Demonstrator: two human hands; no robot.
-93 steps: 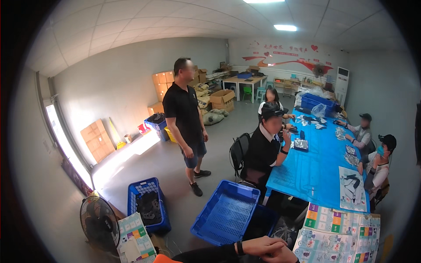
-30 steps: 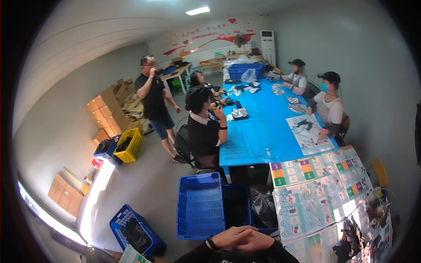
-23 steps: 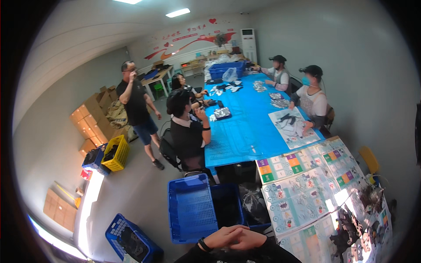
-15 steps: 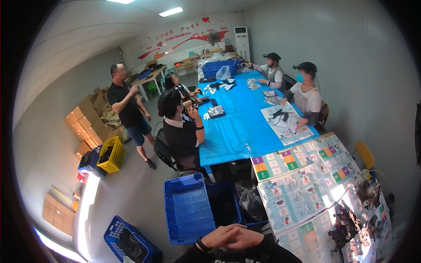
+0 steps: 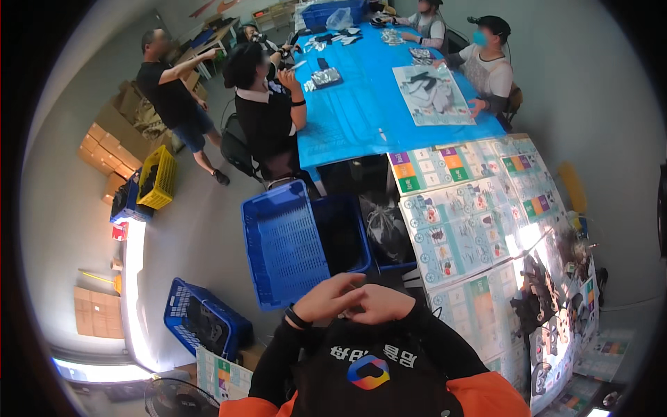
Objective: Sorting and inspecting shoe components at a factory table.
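Fingers of my left hand (image 5: 328,299) loosely bent, meeting my right hand (image 5: 385,304) before my black garment (image 5: 333,358); whether they grip anything between them, I cannot tell. Head view: blue perforated crate (image 5: 281,240) just beyond my left hand, overlapping a second blue crate (image 5: 365,247). To my right, printed sheets (image 5: 455,226) with black parts (image 5: 538,299) lying on them. Black wristband (image 5: 297,317) on left wrist.

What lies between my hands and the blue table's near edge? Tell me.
In the head view, a blue crate with a dark interior lies between your hands and the blue table, with a clear plastic bag to its right.
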